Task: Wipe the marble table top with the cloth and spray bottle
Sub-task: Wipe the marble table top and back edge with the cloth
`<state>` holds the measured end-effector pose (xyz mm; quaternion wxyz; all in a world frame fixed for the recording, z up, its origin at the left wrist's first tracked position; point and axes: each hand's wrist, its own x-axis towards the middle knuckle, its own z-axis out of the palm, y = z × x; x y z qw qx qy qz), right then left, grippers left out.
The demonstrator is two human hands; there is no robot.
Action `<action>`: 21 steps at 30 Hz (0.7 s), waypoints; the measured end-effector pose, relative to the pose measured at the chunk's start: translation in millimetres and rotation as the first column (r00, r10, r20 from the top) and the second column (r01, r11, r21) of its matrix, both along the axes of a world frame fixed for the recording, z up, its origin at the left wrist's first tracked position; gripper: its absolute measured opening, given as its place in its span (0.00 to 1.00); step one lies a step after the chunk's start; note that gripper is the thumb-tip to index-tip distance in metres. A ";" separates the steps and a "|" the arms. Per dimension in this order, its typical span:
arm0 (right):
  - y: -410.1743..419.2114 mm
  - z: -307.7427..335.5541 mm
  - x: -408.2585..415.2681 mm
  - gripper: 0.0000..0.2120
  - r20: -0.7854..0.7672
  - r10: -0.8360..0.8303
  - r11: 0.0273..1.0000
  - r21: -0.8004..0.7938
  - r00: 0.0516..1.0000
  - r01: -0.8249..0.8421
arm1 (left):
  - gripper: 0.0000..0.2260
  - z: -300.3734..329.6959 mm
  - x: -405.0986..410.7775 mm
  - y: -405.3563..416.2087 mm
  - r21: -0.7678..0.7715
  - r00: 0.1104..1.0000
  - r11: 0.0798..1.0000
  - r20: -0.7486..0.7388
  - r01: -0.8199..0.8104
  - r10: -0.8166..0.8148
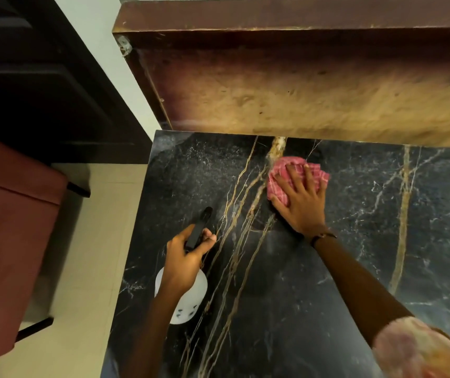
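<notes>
The black marble table top [313,282] with gold and white veins fills the lower right of the head view. A red checked cloth [278,174] lies bunched near the table's far edge. My right hand [300,200] presses flat on the cloth with fingers spread. My left hand [184,257] grips the black trigger head of a white spray bottle [191,304], held above the table's left part with the nozzle pointing away from me.
A brown wooden shelf or cabinet underside [300,77] overhangs the table's far edge. A maroon cushioned chair [8,227] stands on the pale tiled floor [95,268] to the left. A dark wooden door [27,77] is at the back left.
</notes>
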<state>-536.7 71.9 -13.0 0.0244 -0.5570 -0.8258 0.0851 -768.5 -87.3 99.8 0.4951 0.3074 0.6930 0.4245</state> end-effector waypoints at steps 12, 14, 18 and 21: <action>-126.8 -8.7 -2.7 0.31 0.034 0.469 0.880 0.062 0.882 -0.470 | 0.01 1.2 4.6 -43.6 -0.036 0.998 0.999 -0.055 -0.005 0.003; -117.1 -7.4 30.2 0.31 0.048 0.389 0.918 0.061 0.920 -0.392 | 0.02 2.1 4.5 -52.5 -0.046 0.999 0.999 -0.031 -0.021 0.019; -85.0 0.1 11.6 0.31 0.006 0.094 0.995 -0.011 0.996 -0.094 | 0.02 1.8 3.2 -72.8 -0.050 0.998 0.997 -0.002 -0.066 0.066; -79.5 3.2 -41.9 0.31 -0.001 0.060 0.998 -0.018 0.998 -0.060 | 0.01 -0.7 3.0 -89.2 -0.034 0.998 0.997 -0.010 -0.069 0.069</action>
